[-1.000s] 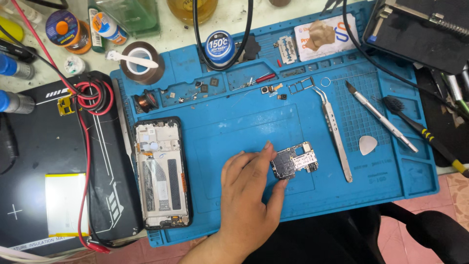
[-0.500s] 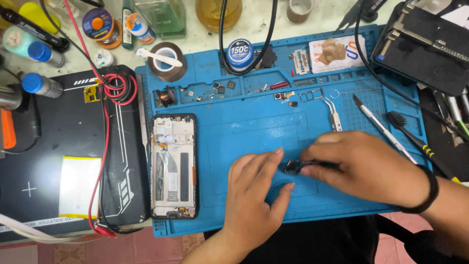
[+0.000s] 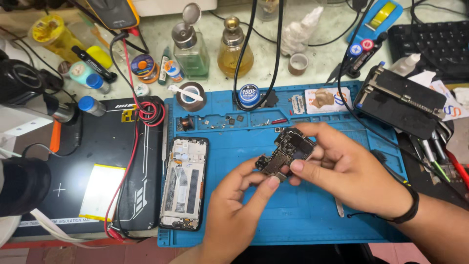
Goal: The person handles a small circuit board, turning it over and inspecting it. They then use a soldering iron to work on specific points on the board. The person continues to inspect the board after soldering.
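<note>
circuit board (image 3: 287, 152): dark, lifted above the blue mat (image 3: 303, 215), pinched between both hands
left hand (image 3: 238, 205): fingertips grasping board's lower edge
right hand (image 3: 342, 166): grasping board's upper side
opened phone frame (image 3: 184, 183): lying on mat, left

Clearance around the hands, blue mat

Left hand (image 3: 239, 205) and right hand (image 3: 342, 171) meet on the circuit board (image 3: 287, 152) over the blue mat (image 3: 303, 220). Bare mat at 6 o'clock and between the hands and the opened phone frame (image 3: 184, 183), which blocks 9 o'clock. 12 o'clock: loose small parts (image 3: 229, 120), tape roll (image 3: 191, 96), black cables (image 3: 254, 54), glass bottles (image 3: 234, 46). 3 o'clock: black clamp fixture (image 3: 400, 102) and hand tools (image 3: 435, 156) crowd the mat edge. Far 9: black heating pad (image 3: 97, 161), red wire (image 3: 132, 146) draped over it.
</note>
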